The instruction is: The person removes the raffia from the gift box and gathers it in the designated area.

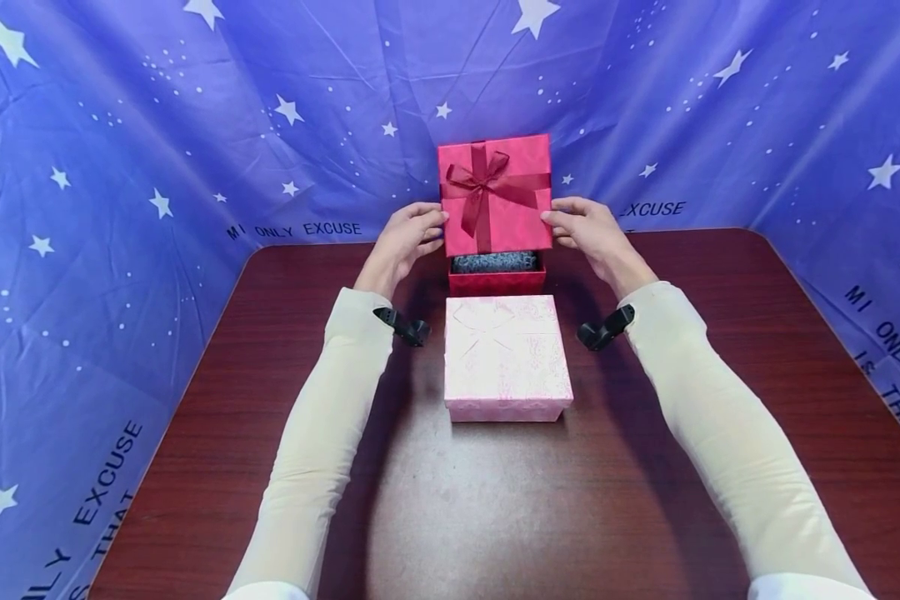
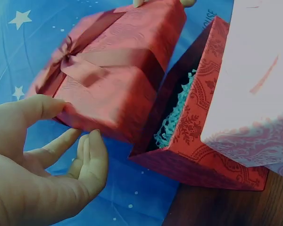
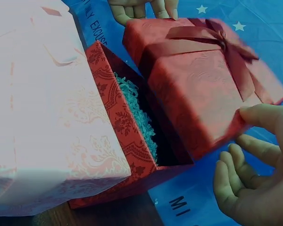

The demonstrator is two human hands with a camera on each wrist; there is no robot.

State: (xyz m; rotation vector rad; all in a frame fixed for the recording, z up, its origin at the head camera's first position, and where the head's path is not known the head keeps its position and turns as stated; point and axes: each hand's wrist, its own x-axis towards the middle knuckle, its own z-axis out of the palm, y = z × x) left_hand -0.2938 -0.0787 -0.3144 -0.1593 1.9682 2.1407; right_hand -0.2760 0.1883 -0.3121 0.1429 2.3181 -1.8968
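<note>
A red gift box lid point(image 1: 510, 225) with a dark red ribbon bow point(image 1: 480, 179) is tilted up over the back of its red box base point(image 1: 497, 284). My left hand point(image 1: 410, 237) pinches the lid's left edge between thumb and fingers. On the opposite edge, my right hand point(image 1: 588, 237) pinches it the same way. Teal shredded paper filler point(image 2: 177, 113) shows inside the base; whether anything lies beneath it is hidden. Directly in front of the base stands a pale pink gift box point(image 1: 506, 358) with its lid on, and in the right wrist view it covers part of the base's front.
The dark reddish-brown table point(image 1: 450, 508) extends toward me and to both sides. A blue-purple star-printed cloth point(image 1: 345, 108) hangs close behind the red box and along both table sides. Black wrist cameras point(image 1: 606, 327) sit on both my wrists, either side of the pink box.
</note>
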